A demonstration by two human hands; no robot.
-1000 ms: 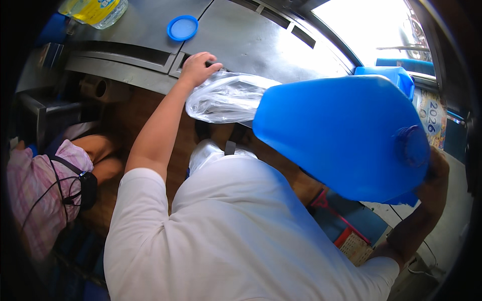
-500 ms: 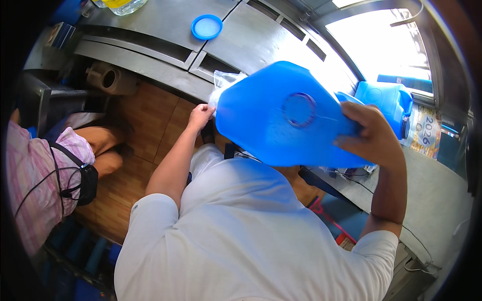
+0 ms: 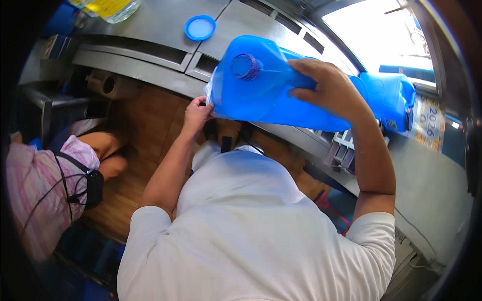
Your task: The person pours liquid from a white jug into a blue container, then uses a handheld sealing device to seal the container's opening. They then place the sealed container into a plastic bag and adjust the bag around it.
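Note:
A big translucent blue jerrycan (image 3: 261, 100) hangs tilted over the edge of the steel counter. My right hand (image 3: 326, 85) is closed around its handle. A ridged, purplish round neck or cap (image 3: 246, 66) shows on the side facing me; I cannot tell which. At the can's left end is a clear plastic bag (image 3: 208, 93), mostly hidden behind the can. My left hand (image 3: 197, 114) pinches the bag's edge close beside the can. A round blue lid (image 3: 200, 27) with a pale middle lies on the counter beyond.
Another blue jerrycan (image 3: 389, 100) lies by the window at right, near a printed sheet (image 3: 429, 125). Clear bottles with yellow labels (image 3: 118, 9) stand at upper left. A person in a pink striped top (image 3: 45, 185) sits low at left. A pale counter (image 3: 427, 185) runs along the right.
The jerrycan has swung away from me and turned, bringing its round neck up and to the left. My right hand has moved left and upward with it. My left hand stays nearly in place.

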